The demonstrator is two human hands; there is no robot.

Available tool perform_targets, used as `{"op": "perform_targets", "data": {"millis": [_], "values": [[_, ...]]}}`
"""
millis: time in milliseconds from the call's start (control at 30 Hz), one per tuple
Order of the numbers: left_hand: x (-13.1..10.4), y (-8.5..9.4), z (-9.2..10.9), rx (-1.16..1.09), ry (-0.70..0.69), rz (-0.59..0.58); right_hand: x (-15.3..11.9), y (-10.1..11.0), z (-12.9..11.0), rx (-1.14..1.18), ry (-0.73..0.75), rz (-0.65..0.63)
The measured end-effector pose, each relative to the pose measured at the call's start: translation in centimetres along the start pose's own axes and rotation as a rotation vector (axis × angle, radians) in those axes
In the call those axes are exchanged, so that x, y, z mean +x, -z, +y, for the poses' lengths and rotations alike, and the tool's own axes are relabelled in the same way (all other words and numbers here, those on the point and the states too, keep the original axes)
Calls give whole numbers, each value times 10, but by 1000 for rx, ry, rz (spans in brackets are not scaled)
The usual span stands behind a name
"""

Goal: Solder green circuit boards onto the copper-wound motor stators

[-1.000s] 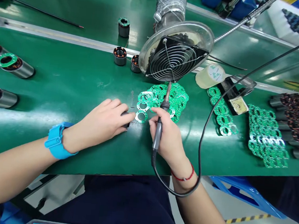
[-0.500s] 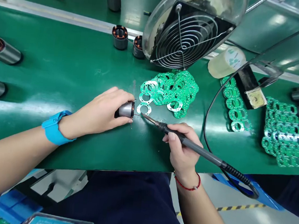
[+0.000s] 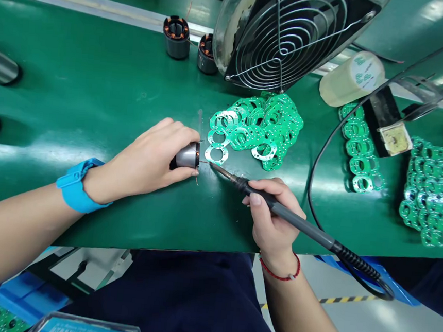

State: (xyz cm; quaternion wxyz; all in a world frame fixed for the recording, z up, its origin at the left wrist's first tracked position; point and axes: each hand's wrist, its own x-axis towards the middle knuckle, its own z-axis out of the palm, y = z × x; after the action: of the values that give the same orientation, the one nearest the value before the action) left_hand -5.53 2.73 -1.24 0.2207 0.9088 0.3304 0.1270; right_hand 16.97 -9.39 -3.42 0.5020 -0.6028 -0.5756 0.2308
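My left hand (image 3: 164,150) is closed around a motor stator (image 3: 188,156), a dark metal cylinder lying on its side with its wound end facing right. Thin copper wires stick out of that end. In my right hand (image 3: 275,212) is a soldering iron (image 3: 302,222), held like a pen with its tip pointing left. The tip is close to a wire end just right of the stator; whether they touch I cannot tell. Directly above the tip lies a ring-shaped green circuit board (image 3: 217,154), at the edge of a heap of similar boards (image 3: 264,123).
A fan with a wire grille (image 3: 284,50) stands behind the heap. Two stators (image 3: 176,38) are left of it. A tape roll (image 3: 351,79), a soldering stand with sponge (image 3: 395,138) and stacked board panels (image 3: 432,189) are at right. The iron's cable (image 3: 317,159) crosses the green table (image 3: 76,91).
The view has shifted a little. The iron's tip stays near the wires at the stator's end, now slightly lower relative to the ring board. Both hands keep their grips.
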Motion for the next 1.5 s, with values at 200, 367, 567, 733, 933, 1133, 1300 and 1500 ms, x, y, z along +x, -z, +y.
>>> {"op": "perform_targets", "data": {"millis": [200, 367, 567, 733, 933, 1133, 1300, 1500], "values": [[1, 1, 1, -20, 36, 16, -1, -1, 0, 11, 32, 40], [2, -2, 1, 28, 44, 21, -1, -1, 1, 3, 34, 26], [3, -3, 5, 128, 28, 14, 4, 0, -4, -67, 127, -16], [3, -3, 6, 175, -17, 22, 4, -3, -9, -203, 381, -90], [3, -4, 6, 159, -16, 27, -3, -2, -3, -147, 281, -1], [4, -3, 6, 133, -20, 17, 5, 1, -7, -192, 100, -131], [4, -2, 6, 140, -29, 15, 29, -7, -15, -429, 232, -385], [5, -3, 5, 173, -38, -10, 32, -24, -6, -537, 296, -392]]}}
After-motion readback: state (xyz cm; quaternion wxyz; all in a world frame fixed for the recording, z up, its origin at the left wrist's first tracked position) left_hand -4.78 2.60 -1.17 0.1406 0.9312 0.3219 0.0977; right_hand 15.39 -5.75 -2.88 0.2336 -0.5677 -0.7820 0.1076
